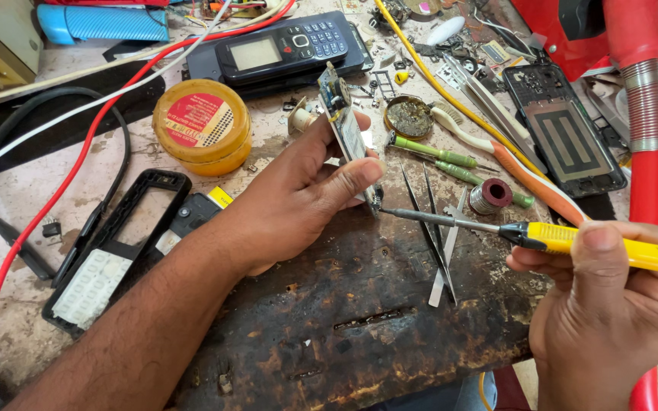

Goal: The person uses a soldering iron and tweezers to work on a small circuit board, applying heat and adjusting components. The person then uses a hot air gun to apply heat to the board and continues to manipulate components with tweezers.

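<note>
My left hand grips a small phone circuit board edge-on, tilted upright above a burnt wooden block. My right hand holds a yellow-handled soldering iron level, and its metal tip touches the lower end of the board near my left thumb. Black tweezers and a steel pair lie on the block under the iron.
A yellow round tin, a dark keypad phone, a black phone frame with keypad, a solder spool, green screwdrivers, a toothbrush, a phone back shell, red, white and black cables and a red hose crowd the bench.
</note>
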